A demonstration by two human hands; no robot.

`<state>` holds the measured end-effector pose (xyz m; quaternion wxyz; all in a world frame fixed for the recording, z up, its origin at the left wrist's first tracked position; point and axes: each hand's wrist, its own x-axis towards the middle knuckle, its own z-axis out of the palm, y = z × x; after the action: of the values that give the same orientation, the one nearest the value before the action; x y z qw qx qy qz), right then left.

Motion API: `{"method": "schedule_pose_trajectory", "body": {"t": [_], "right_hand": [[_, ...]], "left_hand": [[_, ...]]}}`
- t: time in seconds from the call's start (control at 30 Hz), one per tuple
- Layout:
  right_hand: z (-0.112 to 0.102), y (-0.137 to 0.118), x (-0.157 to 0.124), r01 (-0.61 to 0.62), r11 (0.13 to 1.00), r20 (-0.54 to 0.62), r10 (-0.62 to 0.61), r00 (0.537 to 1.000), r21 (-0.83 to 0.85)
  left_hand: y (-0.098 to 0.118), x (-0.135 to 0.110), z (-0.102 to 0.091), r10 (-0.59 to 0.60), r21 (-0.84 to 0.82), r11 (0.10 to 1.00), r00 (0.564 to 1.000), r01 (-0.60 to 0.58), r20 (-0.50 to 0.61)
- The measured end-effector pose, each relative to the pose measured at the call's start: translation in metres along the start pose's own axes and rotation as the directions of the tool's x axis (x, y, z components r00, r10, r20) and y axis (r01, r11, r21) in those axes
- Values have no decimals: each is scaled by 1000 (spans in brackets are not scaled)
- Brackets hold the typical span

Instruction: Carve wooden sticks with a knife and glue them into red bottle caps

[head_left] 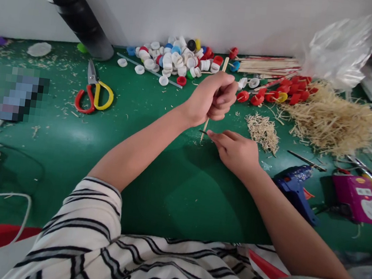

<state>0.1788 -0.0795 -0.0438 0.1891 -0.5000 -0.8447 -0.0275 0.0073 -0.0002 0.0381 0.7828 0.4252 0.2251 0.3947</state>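
Where left fingers (223, 100) clasp it, pale wooden stick (225, 64), slim, straight

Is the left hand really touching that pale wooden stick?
Touching. The head view shows the left hand closed around the wooden stick, with one end poking out above the hand and the other below.

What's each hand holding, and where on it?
Left hand: a stick, around its middle. Right hand: a small dark tool, tip showing, held part hidden.
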Motion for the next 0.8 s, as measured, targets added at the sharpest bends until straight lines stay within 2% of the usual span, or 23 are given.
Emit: {"method": "schedule_pose_trajectory", "body": {"t": [0.1, 0.2, 0.47, 0.8], "right_hand": [[-5, -1, 6, -10, 1000, -74, 8, 997, -29], [-7, 0, 8, 6, 1000, -100, -7, 995, -9], [0, 5, 4, -5, 998, -101, 12, 995, 70], [1, 6, 1, -31, 993, -50, 37, 998, 116]], "left_hand": [[0, 0, 0, 4, -14, 1000, 1000, -4, -1], [0, 0, 0, -1, -7, 1000, 1000, 1, -9], [1, 0, 0, -27, -1, 1000, 998, 27, -57], [3, 0, -3, -61, -63, 996, 995, 56, -74]]}}
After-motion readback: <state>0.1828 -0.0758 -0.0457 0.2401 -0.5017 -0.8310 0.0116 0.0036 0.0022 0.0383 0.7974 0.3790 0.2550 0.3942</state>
